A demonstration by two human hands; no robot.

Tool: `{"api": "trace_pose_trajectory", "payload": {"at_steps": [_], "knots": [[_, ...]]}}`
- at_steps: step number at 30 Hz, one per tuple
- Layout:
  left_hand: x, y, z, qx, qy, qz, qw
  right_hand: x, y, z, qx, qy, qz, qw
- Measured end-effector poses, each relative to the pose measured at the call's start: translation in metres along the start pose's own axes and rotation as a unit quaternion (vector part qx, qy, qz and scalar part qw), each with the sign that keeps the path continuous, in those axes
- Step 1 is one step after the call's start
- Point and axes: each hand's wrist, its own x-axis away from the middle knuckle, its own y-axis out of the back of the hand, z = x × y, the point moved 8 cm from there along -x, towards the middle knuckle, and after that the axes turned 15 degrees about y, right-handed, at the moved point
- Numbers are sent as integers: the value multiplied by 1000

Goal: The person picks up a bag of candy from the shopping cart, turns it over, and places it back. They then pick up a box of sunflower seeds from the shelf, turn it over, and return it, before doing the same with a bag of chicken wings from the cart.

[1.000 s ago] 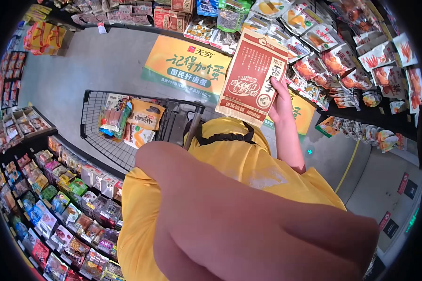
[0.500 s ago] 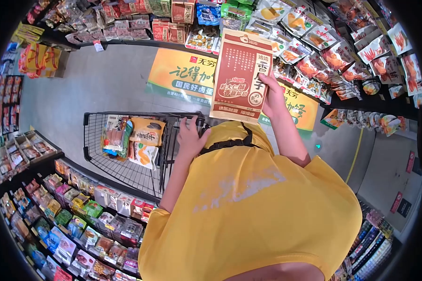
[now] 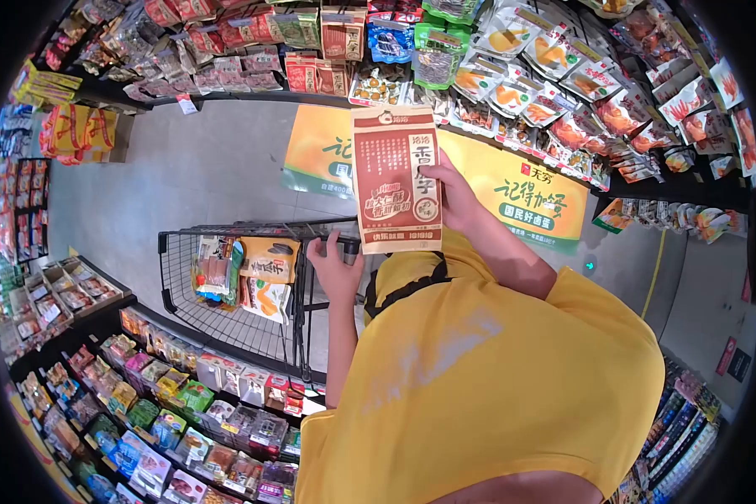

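Note:
My right hand holds a tall red-brown snack bag with white Chinese lettering, upright in front of me. My left hand rests closed on the handle of a black wire shopping cart. Inside the cart lie several packets, among them an orange bag and a clear pack with red contents. My yellow shirt fills the lower middle of the view.
Shelves of bagged snacks run along the top and right. Low shelves of small packets line the lower left beside the cart. A yellow-green floor sticker lies on the grey floor past the cart.
My left arm dropped from in front of the camera and my left hand took the cart handle. The snack bag in my right hand moved left and lower, toward the cart.

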Motion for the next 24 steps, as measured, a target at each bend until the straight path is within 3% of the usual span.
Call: {"api": "trace_pose_trajectory", "payload": {"at_steps": [7, 19, 22, 23, 24], "knots": [[-53, 13, 7, -7, 63, 15, 998, -85, 11, -28, -57, -35, -35, 997], [-129, 33, 18, -46, 93, 2, 995, -274, -37, -12, -91, -63, 16, 994], [-150, 49, -16, -279, 14, -44, 959, -299, -42, -21, -77, -81, 38, 993], [-164, 52, -26, -278, 12, -43, 959, -306, -38, -23, -76, -79, 38, 993], [-185, 59, -30, -151, 21, -18, 988, -310, -43, -26, -83, -86, 54, 991]]}}
